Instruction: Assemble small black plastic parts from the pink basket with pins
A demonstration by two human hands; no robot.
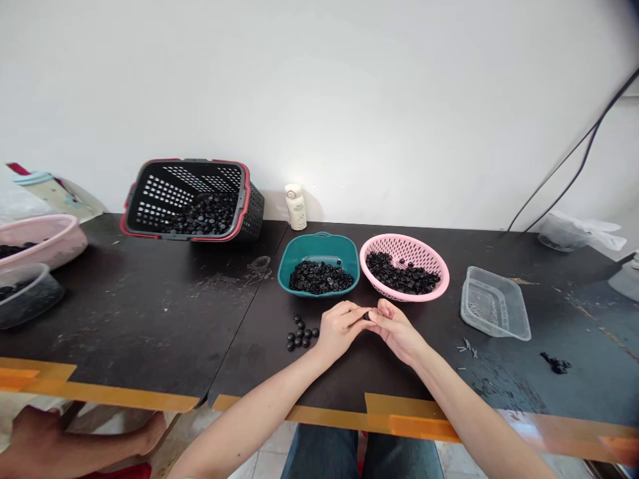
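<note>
Black part (368, 315) pinched between left hand (340, 329) and right hand (399, 330) (both grips closed).

Hands meet at centre.
My left hand (342, 330) and right hand (398, 330) touch fingertips, both pinched closed, forearms angled inward.

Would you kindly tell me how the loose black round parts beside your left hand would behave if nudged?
The loose black round parts look small and light, so a nudge would probably scatter them. Lying flat, they would likely slide rather than roll. Lifting one probably needs a fingertip pinch, as the left hand and right hand pinch a small black part.
</note>
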